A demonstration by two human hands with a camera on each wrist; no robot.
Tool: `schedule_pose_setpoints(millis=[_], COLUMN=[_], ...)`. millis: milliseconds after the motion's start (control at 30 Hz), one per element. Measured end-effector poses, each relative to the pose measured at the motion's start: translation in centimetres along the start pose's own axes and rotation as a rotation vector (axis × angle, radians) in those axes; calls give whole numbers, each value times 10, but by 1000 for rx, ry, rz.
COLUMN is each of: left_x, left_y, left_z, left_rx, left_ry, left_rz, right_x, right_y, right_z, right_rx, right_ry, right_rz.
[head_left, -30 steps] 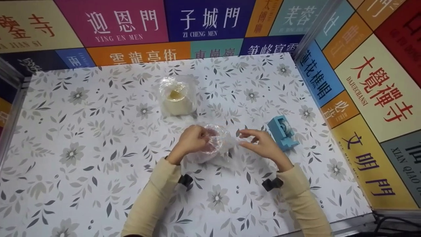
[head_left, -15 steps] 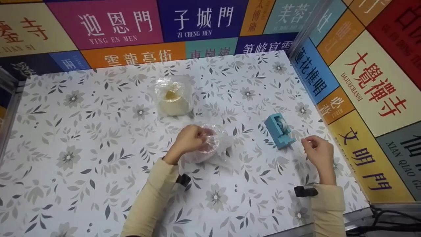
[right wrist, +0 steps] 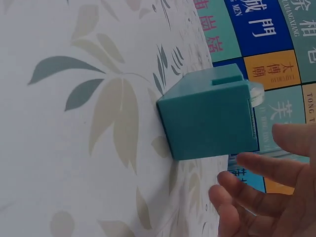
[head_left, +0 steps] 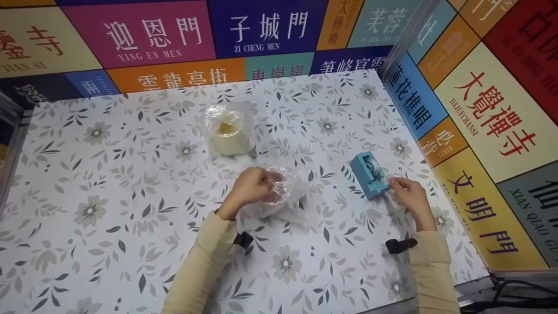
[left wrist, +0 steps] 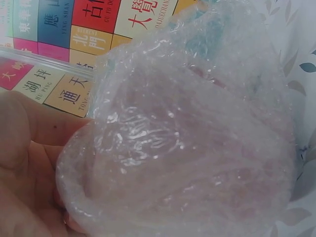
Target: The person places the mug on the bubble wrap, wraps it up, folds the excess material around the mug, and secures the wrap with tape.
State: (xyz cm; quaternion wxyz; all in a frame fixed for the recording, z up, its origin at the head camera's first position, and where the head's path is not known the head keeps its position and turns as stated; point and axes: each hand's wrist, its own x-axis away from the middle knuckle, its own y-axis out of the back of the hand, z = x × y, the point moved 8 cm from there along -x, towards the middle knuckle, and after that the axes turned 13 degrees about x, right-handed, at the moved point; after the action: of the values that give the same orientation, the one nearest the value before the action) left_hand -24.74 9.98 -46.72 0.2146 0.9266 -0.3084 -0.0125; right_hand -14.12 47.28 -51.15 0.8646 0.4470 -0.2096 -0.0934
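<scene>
My left hand (head_left: 249,188) grips the rim of a pink cup (head_left: 277,185) wrapped in clear bubble wrap. In the left wrist view the wrapped cup (left wrist: 187,148) fills most of the picture, and the plastic blurs its outline. On the right stands a teal tape dispenser (head_left: 367,175) with a clear roll of tape (head_left: 373,168). My right hand (head_left: 412,196) is at the dispenser's front end. The right wrist view shows its thumb and index finger apart beside the dispenser (right wrist: 210,121), the other fingers loosely bent. No tape is visible between them.
Behind the pink cup stands a pale yellow cup (head_left: 230,135), also in bubble wrap. Both rest on a table (head_left: 144,244) with a floral cover. Colourful lettered panels (head_left: 266,30) wall the back and right sides. Dark cables (head_left: 514,294) lie beyond the right front corner.
My right hand has left the wrapped pink cup, swung right past the tape dispenser, then come back left to its front end. My left hand keeps its hold on the cup.
</scene>
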Motion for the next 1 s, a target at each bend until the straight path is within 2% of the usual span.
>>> schedule_pose_setpoints(millis=[267,500,733,867,1000], left_x=[0,1,1,1,1], left_y=[-1,-1,-2,-2,-1], left_z=[-2,-3,-1,-2,-3], left_rx=[-39,-77,-36,-32,-32], left_ry=[-17,-38,-9,-31,-41], left_rz=[-10,-26,-13,-9,-16], right_x=[-13,-14,-12,-13,-16], right_y=[-3,-1,-7,-5,2], right_z=[4,13,20,26,35], right_rx=[46,114,156,195,182], right_ry=[-56,-31,-59,-81,-79], right_rz=[57,1,53,52,70])
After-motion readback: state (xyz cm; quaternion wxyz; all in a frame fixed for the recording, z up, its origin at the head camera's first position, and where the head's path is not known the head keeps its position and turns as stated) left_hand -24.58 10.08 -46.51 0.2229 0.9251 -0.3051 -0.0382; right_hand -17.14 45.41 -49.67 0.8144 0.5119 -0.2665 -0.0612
